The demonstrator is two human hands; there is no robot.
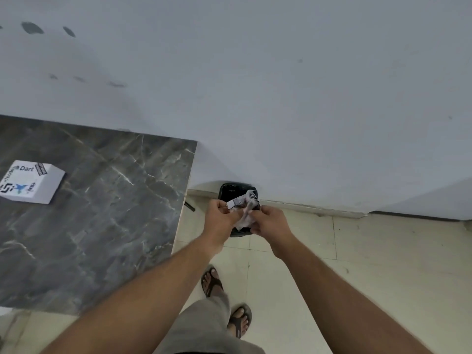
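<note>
currently your arms stretch forward, left hand (221, 216) and right hand (271, 223) close together, both pinching a crumpled white-and-grey paper wrapper (245, 216) above a small black bag-lined bin (229, 192) on the pale tiled floor (370, 251) by the grey wall (281, 85). left of you, a dark marble tabletop (102, 221) bears a white printed box (33, 183).

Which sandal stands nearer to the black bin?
The forward sandal, next to the marble table; the rear sandal is farther from the black bin.
</note>
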